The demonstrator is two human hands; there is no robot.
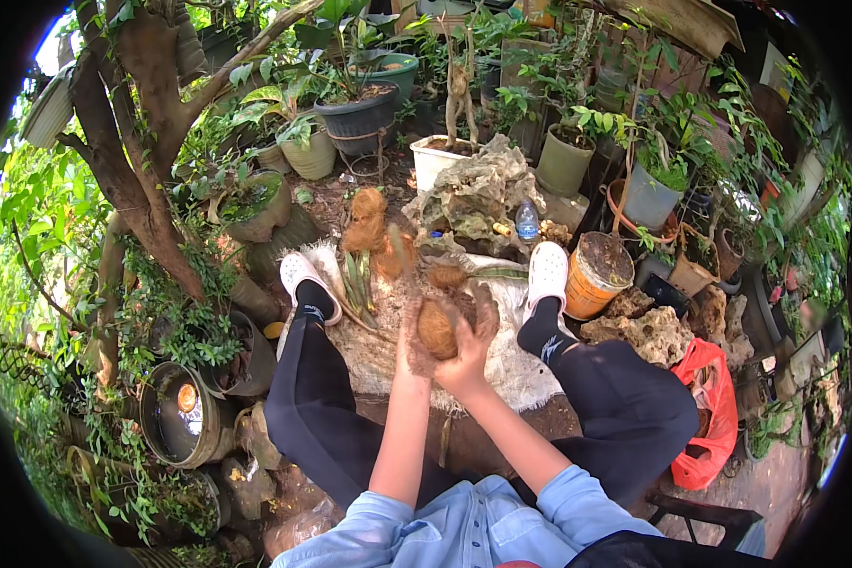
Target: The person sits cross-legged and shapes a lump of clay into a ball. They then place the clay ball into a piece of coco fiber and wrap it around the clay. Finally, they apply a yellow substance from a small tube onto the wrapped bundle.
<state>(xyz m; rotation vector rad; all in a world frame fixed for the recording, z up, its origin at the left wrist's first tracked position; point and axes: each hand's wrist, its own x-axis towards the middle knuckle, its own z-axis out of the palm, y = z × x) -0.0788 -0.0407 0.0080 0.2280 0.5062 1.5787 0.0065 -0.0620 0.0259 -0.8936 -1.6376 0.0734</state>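
A brown ball wrapped in coconut fibre [437,331] is held between my two palms above the sack. My left hand [413,355], smeared with soil, presses its left side, and the fingers are blurred. On the other side my right hand [473,349] cups the ball, its dirty fingers spread upward. Beneath lies a white woven sack [522,373] with loose soil scattered on it. A smaller fibre piece [446,275] rests just beyond my hands. Farther off are more coconut-fibre clumps [366,207], beside long green leaves [358,285].
Limestone rocks [479,188] and a plastic water bottle [527,221] stand beyond the sack. An orange bucket of soil [596,273] is by my right shoe, with a red plastic bag [717,419] nearer. Potted plants [358,117] and a tree trunk [149,92] surround the spot.
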